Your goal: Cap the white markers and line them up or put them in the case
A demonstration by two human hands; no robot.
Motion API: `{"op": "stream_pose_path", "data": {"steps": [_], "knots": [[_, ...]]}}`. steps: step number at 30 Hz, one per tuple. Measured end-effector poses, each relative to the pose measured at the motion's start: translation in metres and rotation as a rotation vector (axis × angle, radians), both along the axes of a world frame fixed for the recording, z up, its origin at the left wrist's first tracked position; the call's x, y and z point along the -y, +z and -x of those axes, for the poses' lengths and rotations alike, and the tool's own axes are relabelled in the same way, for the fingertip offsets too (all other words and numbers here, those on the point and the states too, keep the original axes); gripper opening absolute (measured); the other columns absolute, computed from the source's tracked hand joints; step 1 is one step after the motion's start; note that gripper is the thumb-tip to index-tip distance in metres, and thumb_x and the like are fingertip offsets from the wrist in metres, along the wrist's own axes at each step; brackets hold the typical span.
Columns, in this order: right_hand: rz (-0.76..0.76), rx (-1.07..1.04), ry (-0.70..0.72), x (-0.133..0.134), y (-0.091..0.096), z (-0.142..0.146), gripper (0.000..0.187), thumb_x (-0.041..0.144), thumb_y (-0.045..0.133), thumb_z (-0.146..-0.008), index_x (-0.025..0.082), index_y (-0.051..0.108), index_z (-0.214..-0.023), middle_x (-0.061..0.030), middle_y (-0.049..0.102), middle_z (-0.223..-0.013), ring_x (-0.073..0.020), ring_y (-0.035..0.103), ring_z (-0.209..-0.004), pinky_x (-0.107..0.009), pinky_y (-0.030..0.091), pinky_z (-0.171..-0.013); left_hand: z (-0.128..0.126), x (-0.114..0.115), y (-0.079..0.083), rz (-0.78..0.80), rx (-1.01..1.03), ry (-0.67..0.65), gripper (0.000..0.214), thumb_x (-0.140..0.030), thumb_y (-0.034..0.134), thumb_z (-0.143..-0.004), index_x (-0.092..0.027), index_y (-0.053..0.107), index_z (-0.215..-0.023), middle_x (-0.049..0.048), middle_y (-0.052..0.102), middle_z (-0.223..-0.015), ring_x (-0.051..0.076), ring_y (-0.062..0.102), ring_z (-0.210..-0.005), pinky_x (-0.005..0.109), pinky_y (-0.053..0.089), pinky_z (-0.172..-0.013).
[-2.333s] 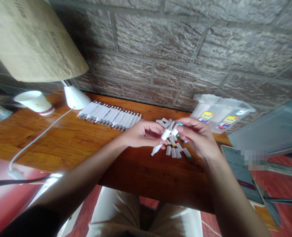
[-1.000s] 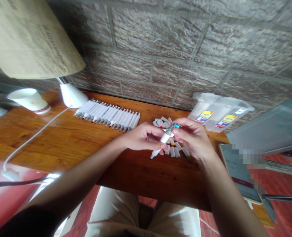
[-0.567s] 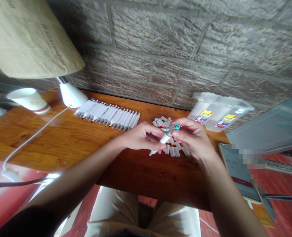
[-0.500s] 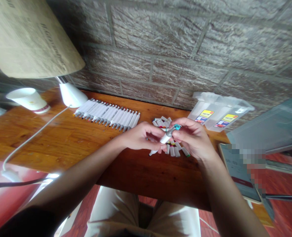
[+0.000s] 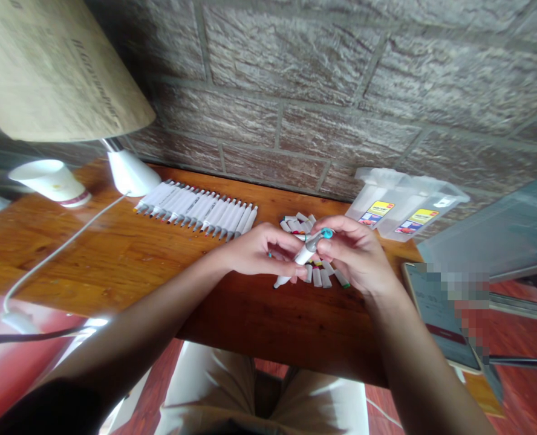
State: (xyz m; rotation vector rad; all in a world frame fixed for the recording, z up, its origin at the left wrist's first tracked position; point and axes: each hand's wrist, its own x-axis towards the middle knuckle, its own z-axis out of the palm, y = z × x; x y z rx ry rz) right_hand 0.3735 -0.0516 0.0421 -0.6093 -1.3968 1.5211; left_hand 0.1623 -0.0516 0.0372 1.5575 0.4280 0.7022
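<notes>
In front of me, both hands meet around a white marker with a grey section and a teal end pointing up to the right. My left hand is closed around its white body, whose lower tip shows below the fingers. My right hand pinches near the teal end with thumb and forefinger. A thin white piece with a teal edge shows between the hands; I cannot make out what it is. Behind and below the hands lie loose white marker caps with coloured ends, partly hidden by the fingers.
A row of white and grey markers lies at the back left of the wooden table. A lamp, its cord and a paper cup stand farther left. On the right are a clear plastic container and a tablet.
The marker has turned and shifted slightly in my fingers, so more of its white body shows. Both hands stay in almost the same place.
</notes>
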Motion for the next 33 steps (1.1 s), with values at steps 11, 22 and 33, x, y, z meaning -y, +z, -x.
{"op": "stream_pose_path", "data": {"steps": [11,22,33], "knots": [[0.013,0.018,-0.059,0.0007,0.0004,0.0022,0.018,0.026,0.088,-0.074,0.026,0.079,-0.090,0.0034,0.064,-0.067,-0.0064,0.050,-0.052,-0.019,0.040,-0.048,0.0016,0.0008,-0.0016,0.039,-0.018,0.008,0.030,-0.018,0.081,-0.079,-0.009,0.078,-0.108,0.0097,0.079,-0.087,0.015,0.075,-0.072,0.021,0.061,-0.067],[0.042,0.026,-0.094,0.0007,-0.0031,0.0045,0.023,0.032,0.088,-0.072,0.022,0.075,-0.088,0.0048,0.060,-0.063,-0.0067,0.044,-0.050,-0.022,0.036,-0.046,0.0011,0.0000,-0.0015,0.029,-0.033,0.007,0.034,-0.023,0.084,-0.076,-0.008,0.078,-0.106,0.0109,0.080,-0.087,0.015,0.074,-0.068,0.020,0.060,-0.065],[0.116,-0.003,-0.114,0.0023,-0.0029,0.0098,0.024,0.033,0.091,-0.068,0.023,0.076,-0.085,0.0053,0.060,-0.059,-0.0068,0.043,-0.049,-0.022,0.034,-0.045,0.0022,0.0015,0.0007,0.089,-0.018,-0.028,0.040,-0.034,0.085,-0.077,-0.009,0.078,-0.107,0.0108,0.079,-0.085,0.017,0.075,-0.069,0.023,0.062,-0.066]]}}
